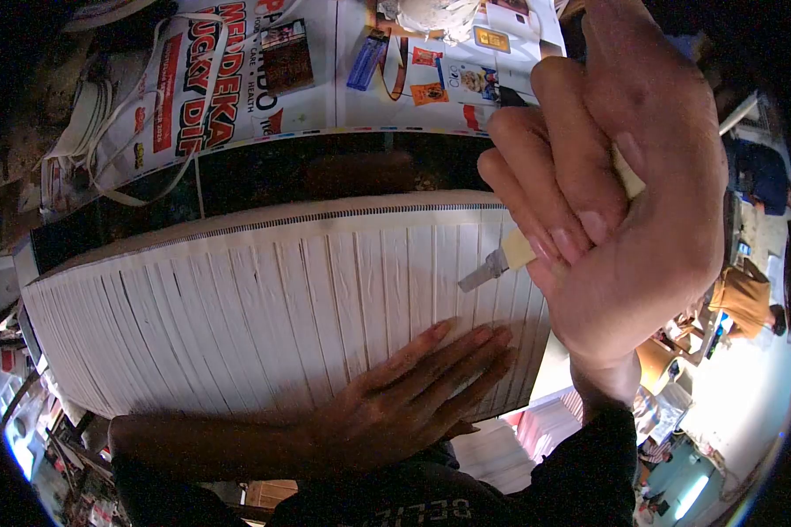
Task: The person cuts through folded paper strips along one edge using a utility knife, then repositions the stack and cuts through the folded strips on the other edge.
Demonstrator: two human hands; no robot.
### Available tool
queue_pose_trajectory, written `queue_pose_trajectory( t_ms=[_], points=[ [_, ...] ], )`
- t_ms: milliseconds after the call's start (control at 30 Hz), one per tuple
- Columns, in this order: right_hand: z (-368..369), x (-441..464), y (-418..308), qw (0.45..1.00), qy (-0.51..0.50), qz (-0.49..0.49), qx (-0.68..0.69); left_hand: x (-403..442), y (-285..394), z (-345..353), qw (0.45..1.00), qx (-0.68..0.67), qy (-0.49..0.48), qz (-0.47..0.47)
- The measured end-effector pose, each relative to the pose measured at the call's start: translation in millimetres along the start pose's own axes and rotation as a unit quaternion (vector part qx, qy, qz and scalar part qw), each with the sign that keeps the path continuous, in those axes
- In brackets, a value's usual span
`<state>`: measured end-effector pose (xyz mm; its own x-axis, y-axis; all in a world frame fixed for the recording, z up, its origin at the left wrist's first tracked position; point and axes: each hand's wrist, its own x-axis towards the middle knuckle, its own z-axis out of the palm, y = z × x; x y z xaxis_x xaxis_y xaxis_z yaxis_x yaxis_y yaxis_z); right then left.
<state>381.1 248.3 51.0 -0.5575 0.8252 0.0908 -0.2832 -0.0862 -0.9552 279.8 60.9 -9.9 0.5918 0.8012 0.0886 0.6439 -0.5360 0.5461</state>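
A long row of white book blocks [281, 299] stands packed side by side with the spines facing me; their surface looks wrinkled. A thin striped band runs along the upper edge. My left hand [422, 378] lies across the lower right of the spines, palm down, fingers stretched to the right. Above it, my right hand [624, 193] is closed around the pale yellow handle of a small flat brush [518, 252]. The brush's grey tip points down and left, over or against the spines on the right; contact cannot be told.
Behind the row, a printed advertising sheet [308, 79] covers the surface, with a loose white strap [163, 105] on its left. A crumpled whitish bundle [435, 16] sits at the top. A person in a brown top [743, 299] is in the far right background.
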Motion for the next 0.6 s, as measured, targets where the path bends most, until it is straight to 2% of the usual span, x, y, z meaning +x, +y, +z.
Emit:
queue_pose_trajectory(
  t_ms=[267, 467, 567, 600],
  points=[
    [-3.0, -1.5, -0.9, 1.0, 0.02, -0.011, -0.003, -0.9, -1.2, -0.5, 1.0, -0.013, 0.004, 0.006],
    [-2.1, -1.5, 3.2, 0.997, 0.061, 0.039, -0.004, 0.2, -2.2, 0.2, 1.0, -0.012, 0.021, 0.004],
    [-5.1, 2.7, 3.8, 0.999, -0.048, 0.001, -0.025, -0.4, -2.7, 1.6, 1.0, -0.018, 0.022, 0.007],
    [-5.7, -1.5, 2.1, 0.993, -0.006, 0.018, -0.116, -0.2, -2.3, 1.0, 1.0, -0.018, 0.022, 0.008]
  ],
)
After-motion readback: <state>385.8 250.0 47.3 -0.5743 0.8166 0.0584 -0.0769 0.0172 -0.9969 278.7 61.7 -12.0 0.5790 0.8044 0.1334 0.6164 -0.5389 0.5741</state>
